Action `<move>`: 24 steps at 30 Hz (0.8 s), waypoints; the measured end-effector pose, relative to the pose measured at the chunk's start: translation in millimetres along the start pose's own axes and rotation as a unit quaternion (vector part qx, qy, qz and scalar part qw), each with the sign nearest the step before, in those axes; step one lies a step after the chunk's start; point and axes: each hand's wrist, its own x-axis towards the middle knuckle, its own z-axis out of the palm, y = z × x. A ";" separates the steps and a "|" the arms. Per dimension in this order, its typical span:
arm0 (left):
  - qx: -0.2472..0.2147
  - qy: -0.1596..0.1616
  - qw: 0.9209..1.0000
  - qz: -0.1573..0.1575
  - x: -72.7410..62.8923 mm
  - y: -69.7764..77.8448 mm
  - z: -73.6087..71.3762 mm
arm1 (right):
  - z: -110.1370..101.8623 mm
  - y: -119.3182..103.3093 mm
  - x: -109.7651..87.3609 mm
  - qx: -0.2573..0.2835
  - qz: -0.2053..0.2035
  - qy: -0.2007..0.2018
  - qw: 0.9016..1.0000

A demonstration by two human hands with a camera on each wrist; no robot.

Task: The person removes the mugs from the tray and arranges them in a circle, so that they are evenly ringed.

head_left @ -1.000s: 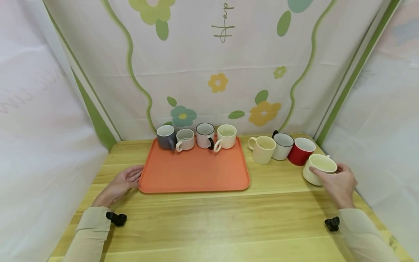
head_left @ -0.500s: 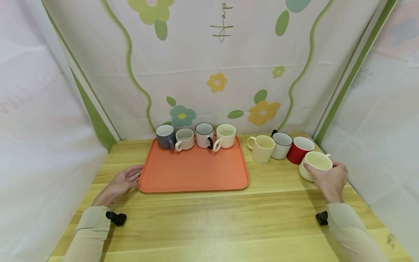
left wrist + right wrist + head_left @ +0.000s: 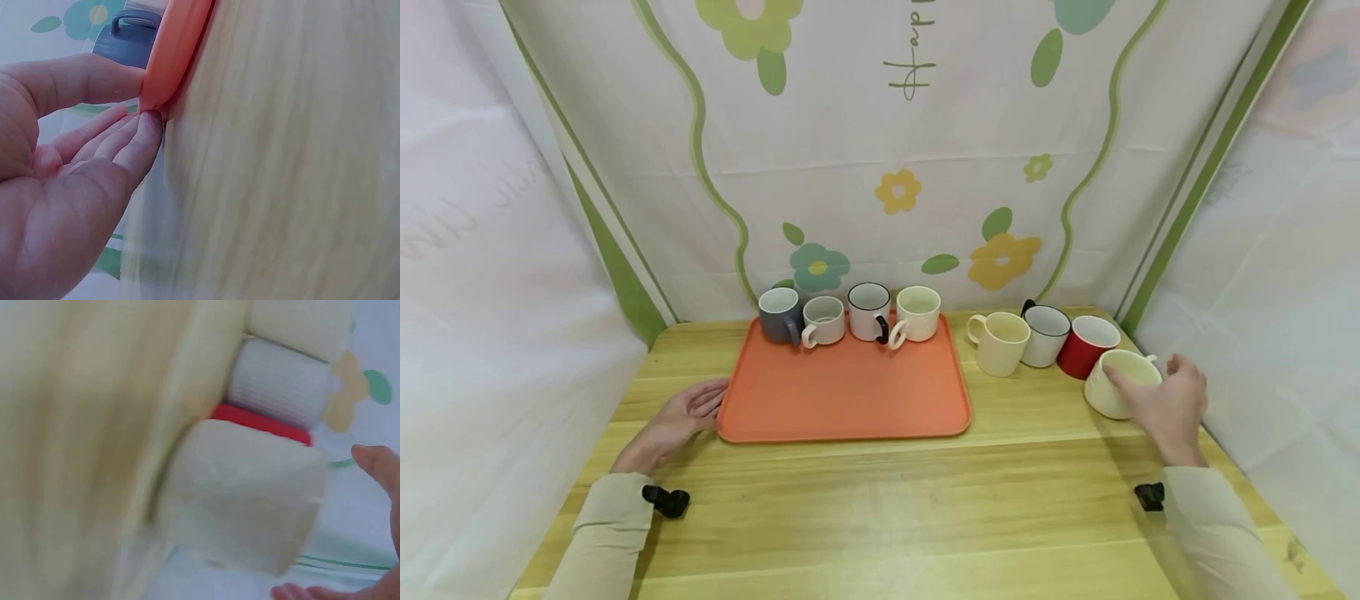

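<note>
My left hand [image 3: 670, 423] is at the left edge of an orange tray [image 3: 842, 396]. In the left wrist view, the thumb [image 3: 87, 81] lies against the tray's rim [image 3: 175, 53], with fingertips under it, pinching the edge. My right hand [image 3: 1168, 412] hovers by a cream mug [image 3: 1103, 393] at the right end of a row, thumb and fingers spread around it. The right wrist view is blurred, but that mug [image 3: 244, 494] stands apart from the hand's spread digits. Beside it is a red mug [image 3: 1081, 358].
Along the tray's back stand a grey-blue mug [image 3: 775, 323], a small white mug [image 3: 826, 327], a black-rimmed white mug [image 3: 865, 317] and a cream mug [image 3: 922, 323]. Right of the tray are a pale yellow mug [image 3: 1002, 354] and another black-rimmed mug [image 3: 1041, 346]. Fabric walls enclose the wooden table [image 3: 880, 517].
The right hand moved the cream mug slightly left, close to the red mug, then let go and drew back to the right. The left hand has stayed at the tray's edge.
</note>
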 end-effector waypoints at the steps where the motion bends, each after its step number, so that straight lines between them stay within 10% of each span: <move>1: 0.002 0.000 1.000 0.001 0.0 0.4 0.1 | -1.4 -5.7 -0.6 0.009 -0.013 -0.001 1.000; 10: 0.013 0.001 1.000 -0.001 -0.4 5.1 1.1 | 20.1 -78.5 -19.3 0.046 -0.144 -0.092 0.984; 24: 0.023 0.005 1.000 -0.017 0.5 3.7 -0.4 | 134.0 -152.5 -21.5 0.124 -0.253 -0.270 0.921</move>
